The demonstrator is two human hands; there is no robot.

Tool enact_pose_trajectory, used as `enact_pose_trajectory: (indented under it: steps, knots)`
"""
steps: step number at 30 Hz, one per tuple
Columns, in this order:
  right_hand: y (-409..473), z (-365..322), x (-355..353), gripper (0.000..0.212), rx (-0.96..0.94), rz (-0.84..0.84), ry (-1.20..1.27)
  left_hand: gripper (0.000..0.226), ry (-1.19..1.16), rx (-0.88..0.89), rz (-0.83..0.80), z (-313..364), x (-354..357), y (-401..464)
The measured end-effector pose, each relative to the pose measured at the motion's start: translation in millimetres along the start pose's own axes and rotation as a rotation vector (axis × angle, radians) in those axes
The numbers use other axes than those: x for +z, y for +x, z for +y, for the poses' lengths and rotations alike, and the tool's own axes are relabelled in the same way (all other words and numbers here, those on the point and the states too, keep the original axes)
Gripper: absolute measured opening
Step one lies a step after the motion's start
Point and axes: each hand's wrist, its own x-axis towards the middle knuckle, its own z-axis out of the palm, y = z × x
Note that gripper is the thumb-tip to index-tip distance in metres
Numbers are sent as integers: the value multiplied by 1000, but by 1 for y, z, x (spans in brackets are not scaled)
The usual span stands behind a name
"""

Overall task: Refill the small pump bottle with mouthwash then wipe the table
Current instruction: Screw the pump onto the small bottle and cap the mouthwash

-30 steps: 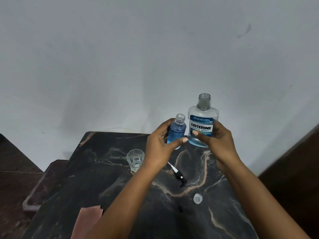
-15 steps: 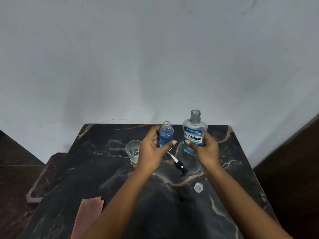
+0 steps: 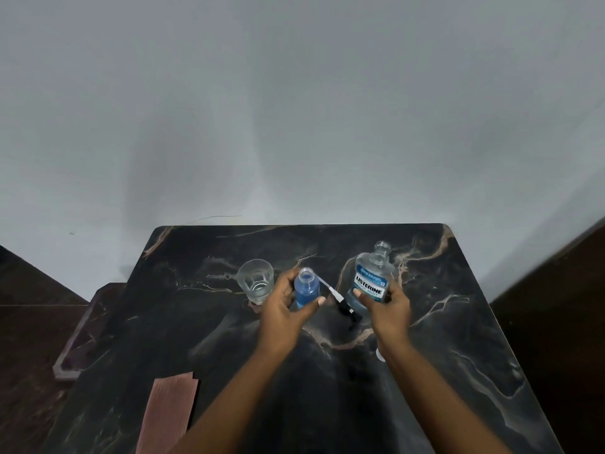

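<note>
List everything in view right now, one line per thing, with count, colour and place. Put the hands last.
small bottle: 1, clear with blue liquid, open neck, in the left hand near table centre
Listerine bottle: 1, clear with blue label, uncapped, little liquid, in the right hand
pump head: 1, black with white tube, lying on the table between the two bottles
glass: 1, clear, standing left of the small bottle
cap: 1, pale, mostly hidden behind the right wrist
cloth: 1, pinkish-brown, folded, near-left table edge
table: 1, black marble with tan veins
wall: 1, grey-white, behind the table
left hand: 1, grips the small bottle
right hand: 1, grips the Listerine bottle
</note>
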Motion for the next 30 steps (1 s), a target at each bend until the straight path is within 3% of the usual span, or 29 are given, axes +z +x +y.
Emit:
enact_pose_trajectory:
  steps: [13,21,30]
  knots:
    - [26,57,3,35,-88,222,17,52,51,-62,-13,-90,4,11]
    - [40,88,-10,43,-102,323,72,49,75,-39,-42,-127,7,-3]
    - [43,96,-14,47,-131,282,5,51,114,-17,-54,-141,8,-5]
